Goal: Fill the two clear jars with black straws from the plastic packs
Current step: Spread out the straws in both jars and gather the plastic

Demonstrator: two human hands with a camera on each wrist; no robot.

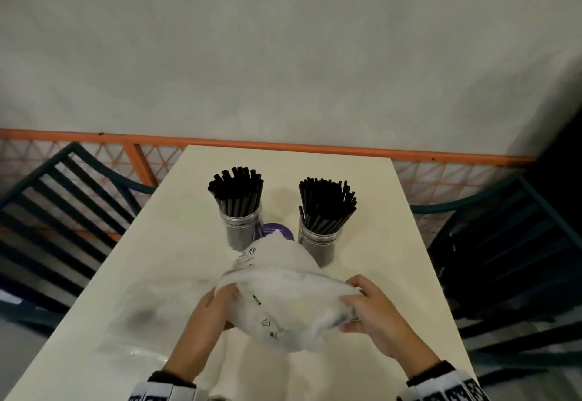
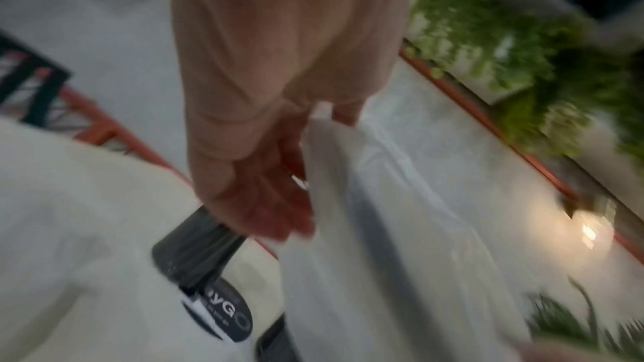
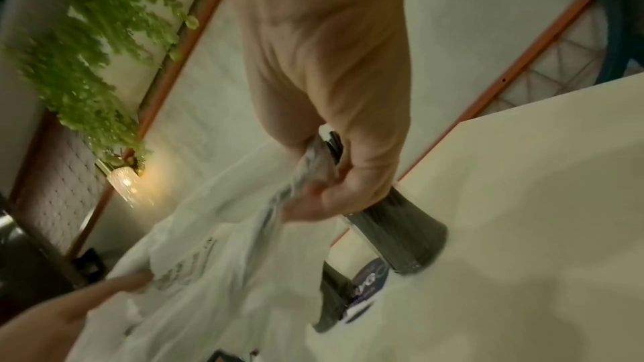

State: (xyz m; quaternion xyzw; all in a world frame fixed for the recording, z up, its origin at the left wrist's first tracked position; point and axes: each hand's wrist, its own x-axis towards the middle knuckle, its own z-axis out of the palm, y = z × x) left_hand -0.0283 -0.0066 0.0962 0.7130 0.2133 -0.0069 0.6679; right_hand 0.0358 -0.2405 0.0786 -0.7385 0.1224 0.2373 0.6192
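Two clear jars stand at the far middle of the cream table (image 1: 393, 243), the left jar (image 1: 240, 227) and the right jar (image 1: 322, 240), each packed with upright black straws. In front of them both hands hold up a crumpled clear plastic pack (image 1: 283, 293) with black print. My left hand (image 1: 226, 296) pinches its left edge, thumb behind the film (image 2: 366, 203). My right hand (image 1: 349, 303) grips the bunched right end, and in the right wrist view dark straw ends (image 3: 332, 142) show inside that fist (image 3: 324, 183). The pack hides the jars' bases.
A round dark-blue sticker (image 1: 277, 230) lies between the jars. Another sheet of clear plastic (image 1: 135, 328) lies flat on the table's near left. Dark slatted chairs stand at the left (image 1: 63, 199) and right (image 1: 510, 243). An orange rail (image 1: 283, 144) runs behind the table.
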